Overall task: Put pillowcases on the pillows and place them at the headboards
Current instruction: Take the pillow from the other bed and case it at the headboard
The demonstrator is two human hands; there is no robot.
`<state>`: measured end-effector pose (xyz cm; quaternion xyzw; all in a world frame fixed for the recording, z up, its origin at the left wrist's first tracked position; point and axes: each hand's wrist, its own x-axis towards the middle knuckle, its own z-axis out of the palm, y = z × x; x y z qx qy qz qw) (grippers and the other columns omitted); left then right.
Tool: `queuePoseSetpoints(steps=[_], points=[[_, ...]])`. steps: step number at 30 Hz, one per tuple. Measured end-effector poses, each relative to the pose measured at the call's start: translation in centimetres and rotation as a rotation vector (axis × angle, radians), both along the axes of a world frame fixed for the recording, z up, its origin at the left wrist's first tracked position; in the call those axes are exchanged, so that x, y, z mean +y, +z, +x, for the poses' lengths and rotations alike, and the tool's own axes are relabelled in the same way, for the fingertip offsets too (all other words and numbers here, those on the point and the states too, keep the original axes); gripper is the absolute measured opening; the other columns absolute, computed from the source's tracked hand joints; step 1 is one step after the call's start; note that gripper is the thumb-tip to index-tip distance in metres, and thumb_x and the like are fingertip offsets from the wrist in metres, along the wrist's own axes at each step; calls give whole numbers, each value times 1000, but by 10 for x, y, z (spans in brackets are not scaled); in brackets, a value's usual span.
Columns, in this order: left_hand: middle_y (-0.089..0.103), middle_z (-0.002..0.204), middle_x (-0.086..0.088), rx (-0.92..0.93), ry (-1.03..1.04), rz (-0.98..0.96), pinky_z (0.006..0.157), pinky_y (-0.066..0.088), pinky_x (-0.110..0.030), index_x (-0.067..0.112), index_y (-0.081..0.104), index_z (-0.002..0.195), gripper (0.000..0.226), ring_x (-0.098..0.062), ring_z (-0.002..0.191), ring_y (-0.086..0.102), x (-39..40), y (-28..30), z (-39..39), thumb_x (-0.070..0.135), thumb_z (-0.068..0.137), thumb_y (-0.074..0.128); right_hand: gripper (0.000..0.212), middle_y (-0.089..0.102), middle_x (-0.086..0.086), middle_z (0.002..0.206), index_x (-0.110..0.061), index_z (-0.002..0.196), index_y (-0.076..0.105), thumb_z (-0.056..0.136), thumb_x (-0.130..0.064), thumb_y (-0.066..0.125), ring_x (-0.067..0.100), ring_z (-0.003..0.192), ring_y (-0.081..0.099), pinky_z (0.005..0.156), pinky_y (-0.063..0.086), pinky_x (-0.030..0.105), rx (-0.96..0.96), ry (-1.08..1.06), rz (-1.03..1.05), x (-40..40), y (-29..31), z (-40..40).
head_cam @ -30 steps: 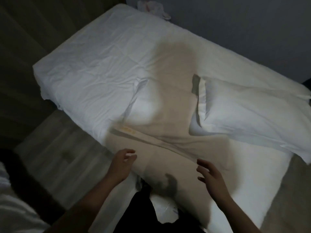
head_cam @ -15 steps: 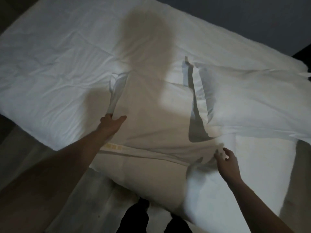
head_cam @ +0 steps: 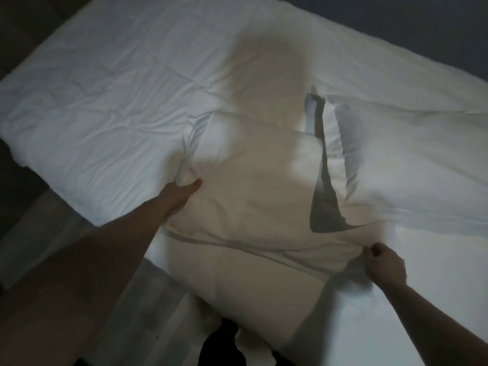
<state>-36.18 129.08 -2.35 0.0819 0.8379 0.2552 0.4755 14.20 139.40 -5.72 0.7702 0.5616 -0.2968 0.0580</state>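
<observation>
The cream pillow (head_cam: 253, 207) sat at the near edge of the bed (head_cam: 105, 107), hanging off it toward 6 o'clock. The left hand (head_cam: 182, 192) gripped the pillow's edge at 9 o'clock, fingers curled into the fabric. The right hand (head_cam: 383, 265), at 4 o'clock, pinched the pillowcase (head_cam: 343, 233) hem in bunched fingers. A second, already covered white pillow (head_cam: 409, 159) lay at 2 o'clock, just beside the first.

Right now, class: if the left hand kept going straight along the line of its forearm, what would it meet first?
Probably more of the pillowcase it already grips at the left edge, then the second pillow lying beyond; depth is hard to judge from the left hand.
</observation>
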Motion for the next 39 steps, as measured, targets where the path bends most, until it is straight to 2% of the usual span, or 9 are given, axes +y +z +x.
queuePoseSetpoints(steps=[12, 16, 19, 22, 25, 29, 32, 34, 39], points=[[67, 114, -7, 54, 189, 120, 89, 51, -36, 4, 49, 148, 90, -24, 89, 63, -110, 228, 43, 50, 79, 83, 36, 59, 6, 59, -15, 64, 49, 98, -23, 60, 26, 64, 61, 59, 44, 34, 151, 365, -42, -82, 148, 32], [64, 98, 6, 62, 196, 95, 86, 54, -33, 17, 56, 128, 67, -15, 88, 64, -168, 282, 47, 45, 75, 87, 35, 68, -2, 71, -22, 68, 60, 99, -39, 62, 22, 77, 70, 69, 51, 36, 81, 719, -245, -112, 172, 5], [80, 89, 5, 125, 129, 132, 79, 61, -29, 14, 76, 108, 49, -15, 84, 76, -203, 308, 61, 40, 69, 93, 10, 71, -8, 110, -33, 99, 65, 93, -37, 72, 7, 85, 69, 77, 56, 32, 357, 856, -115, -114, 217, -65], [83, 94, 8, 164, -19, 190, 95, 61, -35, 22, 83, 98, 40, -14, 92, 79, -224, 332, 82, 45, 67, 94, 74, 51, -9, 141, -24, 145, 48, 82, -34, 85, 9, 113, 58, 93, 50, 26, 686, 988, 122, -106, 275, -153], [82, 91, 13, 261, -199, 244, 90, 60, -25, 25, 82, 91, 28, -3, 88, 76, -231, 362, 110, 48, 76, 89, 111, 38, 2, 160, -10, 157, 34, 68, -35, 94, 19, 143, 39, 119, 29, 23, 838, 1361, 392, -102, 330, -233], [66, 65, 7, 581, -395, 250, 55, 46, -18, 16, 62, 69, 45, -3, 61, 63, -241, 385, 141, 53, 76, 85, 142, 21, -6, 170, -24, 163, 16, 48, -60, 92, 21, 159, 5, 129, 4, 48, 560, 1848, 461, -113, 390, -297], [71, 74, 0, 692, -441, 234, 61, 51, -33, 15, 64, 74, 50, -15, 68, 66, -263, 382, 153, 62, 72, 81, 115, 47, -13, 148, -34, 147, 45, 47, -71, 89, 20, 151, 26, 123, 10, 50, 395, 2003, 395, -121, 399, -306], [72, 78, 7, 741, -461, 192, 64, 53, -34, 23, 68, 84, 47, -14, 72, 66, -275, 372, 161, 67, 71, 79, 74, 61, -14, 110, -32, 110, 64, 53, -73, 85, 18, 120, 55, 112, 25, 43, 471, 2082, 503, -130, 397, -306], [65, 106, 17, 882, -56, 246, 94, 52, -36, 34, 61, 105, 60, -6, 101, 61, -328, 334, 179, 72, 63, 82, 39, 65, -7, 77, -24, 76, 61, 75, -59, 79, 23, 84, 61, 84, 45, 36, 653, 2110, 523, -162, 379, -306]])
